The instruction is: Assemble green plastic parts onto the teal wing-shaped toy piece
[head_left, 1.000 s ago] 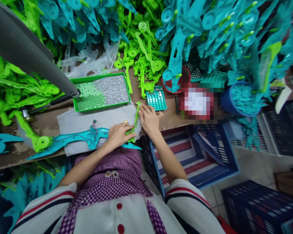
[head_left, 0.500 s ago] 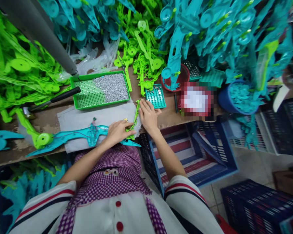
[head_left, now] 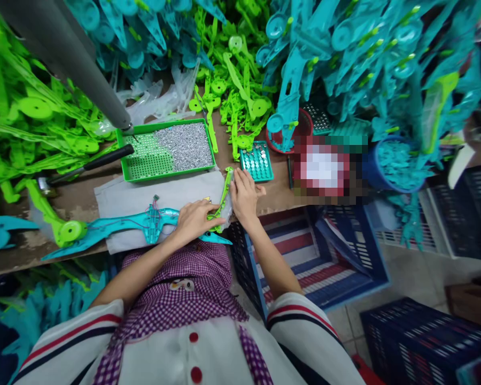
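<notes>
A teal toy bow frame [head_left: 122,224] lies across the grey cloth, with a small circuit board and thin wires at its middle. At its left end sits a green limb with a round hub [head_left: 72,231]. My left hand [head_left: 193,220] rests over the right part of the frame, its fingers closed on a narrow green limb [head_left: 226,191] with clear plastic along its side. Along the right of that limb is my right hand [head_left: 245,197], fingers stretched out and tips by the limb's upper end. My hands partly hide the joint between limb and frame.
A green tray [head_left: 168,174] of small metal pieces stands behind the cloth, with a hammer [head_left: 88,168] at its left. Beside my right hand are a teal tray [head_left: 256,163], a red bowl [head_left: 309,128] and a blue bucket [head_left: 379,171]. Green and teal parts pile up behind.
The view has shifted slightly. My right fingertips have drawn back a little from the upper end of the green limb. My left hand keeps its place on the limb.
</notes>
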